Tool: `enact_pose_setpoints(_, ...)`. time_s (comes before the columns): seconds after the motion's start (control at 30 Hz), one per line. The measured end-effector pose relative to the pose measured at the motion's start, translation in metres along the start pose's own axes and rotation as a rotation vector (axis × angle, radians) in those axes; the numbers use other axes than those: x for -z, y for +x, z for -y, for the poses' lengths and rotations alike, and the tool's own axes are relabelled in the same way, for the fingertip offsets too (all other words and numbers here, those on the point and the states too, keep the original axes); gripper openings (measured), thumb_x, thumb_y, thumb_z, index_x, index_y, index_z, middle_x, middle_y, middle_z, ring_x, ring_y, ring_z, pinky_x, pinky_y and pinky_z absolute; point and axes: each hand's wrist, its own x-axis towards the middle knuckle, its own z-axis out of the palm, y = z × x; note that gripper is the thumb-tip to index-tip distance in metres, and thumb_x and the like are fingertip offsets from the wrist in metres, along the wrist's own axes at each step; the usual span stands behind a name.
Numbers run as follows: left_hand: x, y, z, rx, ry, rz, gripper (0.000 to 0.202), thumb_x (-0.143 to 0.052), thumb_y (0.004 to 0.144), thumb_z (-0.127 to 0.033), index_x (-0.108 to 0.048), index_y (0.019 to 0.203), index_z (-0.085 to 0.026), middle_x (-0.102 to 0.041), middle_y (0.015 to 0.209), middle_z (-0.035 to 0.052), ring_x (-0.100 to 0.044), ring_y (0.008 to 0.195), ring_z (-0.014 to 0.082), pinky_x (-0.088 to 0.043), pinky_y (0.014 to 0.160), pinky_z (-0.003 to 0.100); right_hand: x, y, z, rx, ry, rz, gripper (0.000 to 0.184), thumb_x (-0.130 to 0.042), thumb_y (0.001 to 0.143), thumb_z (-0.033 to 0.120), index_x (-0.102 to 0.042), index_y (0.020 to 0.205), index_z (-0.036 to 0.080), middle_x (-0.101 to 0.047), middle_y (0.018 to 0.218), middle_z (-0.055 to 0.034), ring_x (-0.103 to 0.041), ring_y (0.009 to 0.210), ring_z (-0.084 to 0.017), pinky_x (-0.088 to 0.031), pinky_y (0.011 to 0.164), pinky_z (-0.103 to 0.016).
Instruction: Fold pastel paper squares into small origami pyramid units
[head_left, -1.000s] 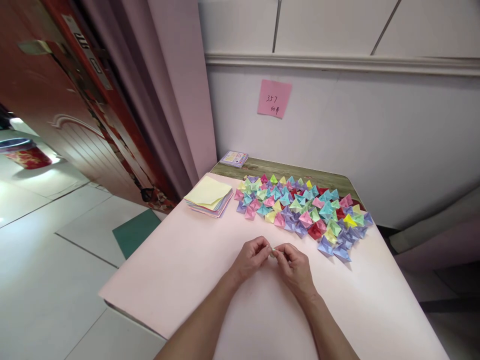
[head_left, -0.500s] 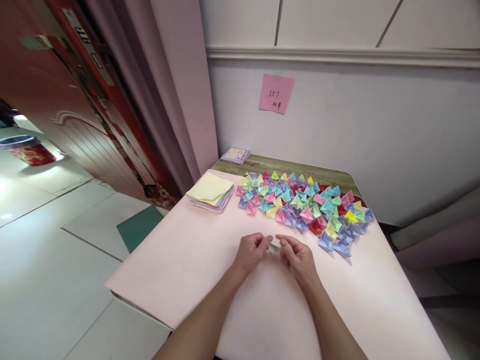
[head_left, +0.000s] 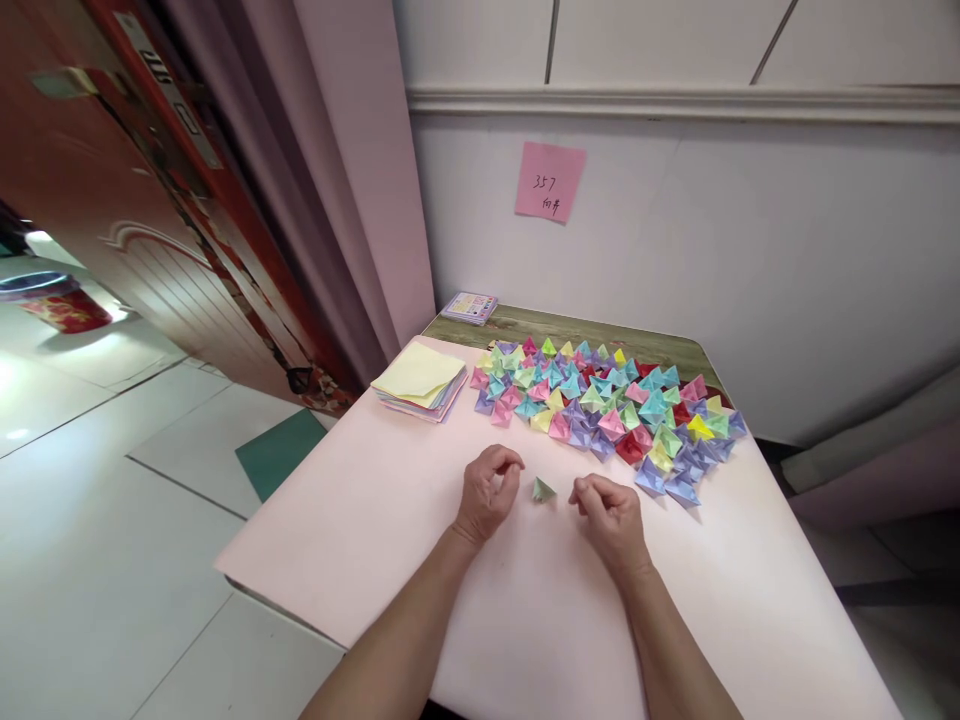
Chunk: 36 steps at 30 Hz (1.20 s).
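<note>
A small pale green folded paper piece [head_left: 543, 490], peaked in the middle, stands on the pink tabletop [head_left: 360, 520] between my hands. To its left is my left hand [head_left: 489, 492], apart from the paper, its fingers loosely curved with a gap at the thumb. On the paper's other side, my right hand [head_left: 611, 515] has its fingers curled in and the thumb against them, with nothing visible in the grip. Beyond them lie rows of many-coloured origami pieces [head_left: 600, 400] of a similar peaked shape.
A stack of square coloured paper [head_left: 421, 380], pale yellow on top, sits at the table's left. Behind it is a small printed packet [head_left: 470, 307]. A pink note [head_left: 550, 182] is stuck on the wall, and a green sheet [head_left: 279, 452] lies beyond the left edge.
Both hands have let go of the pale green paper piece and drawn apart sideways. It now stands by itself on the table.
</note>
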Motion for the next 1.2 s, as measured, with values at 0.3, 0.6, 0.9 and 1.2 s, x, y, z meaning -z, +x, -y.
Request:
enact_pose_setpoints(0.3,-0.005,0.002,0.007,-0.087,0.035,0.222,0.048,-0.044,0.067,-0.005,-0.066,0.106,-0.022,-0.065,0.116,0.0064,-0.055,0.111,0.0238,-0.039,0.100,0.043,-0.006,0.003,-0.010,-0.063,-0.174,-0.146,0.035,-0.054,0.088,0.045,-0.076,0.088,0.018,-0.068,0.065,-0.0011,-0.058,0.056,-0.015,-0.043,0.052,-0.023)
enact_pose_setpoints(0.6,-0.011,-0.002,0.016,-0.026,0.103,0.192,0.036,-0.051,0.078,-0.009,-0.062,0.110,-0.020,-0.067,0.109,0.0083,-0.059,0.104,0.0227,-0.044,0.096,0.041,-0.013,0.004,-0.012,0.005,-0.405,-0.211,0.036,-0.069,0.076,0.055,-0.069,0.087,0.021,-0.065,0.070,-0.0002,-0.057,0.052,-0.013,-0.043,0.052,-0.024)
enact_pose_setpoints(0.9,-0.011,-0.001,0.010,-0.028,0.032,0.099,0.031,-0.065,0.080,-0.024,-0.065,0.110,-0.024,-0.064,0.111,0.0080,-0.058,0.105,0.0229,-0.048,0.090,0.038,-0.016,0.004,-0.006,0.241,-0.375,0.015,0.023,-0.055,0.092,0.039,-0.069,0.086,0.023,-0.068,0.081,-0.0036,-0.059,0.059,-0.014,-0.045,0.058,-0.025)
enact_pose_setpoints(1.2,-0.011,0.000,0.012,0.066,0.108,0.140,0.010,-0.060,0.080,-0.017,-0.068,0.078,-0.021,-0.067,0.076,0.0027,-0.058,0.078,0.0187,-0.045,0.077,0.032,-0.016,0.003,-0.006,0.244,-0.383,0.005,0.014,-0.056,0.088,0.028,-0.068,0.083,0.022,-0.066,0.079,-0.0019,-0.058,0.058,-0.012,-0.045,0.057,-0.024)
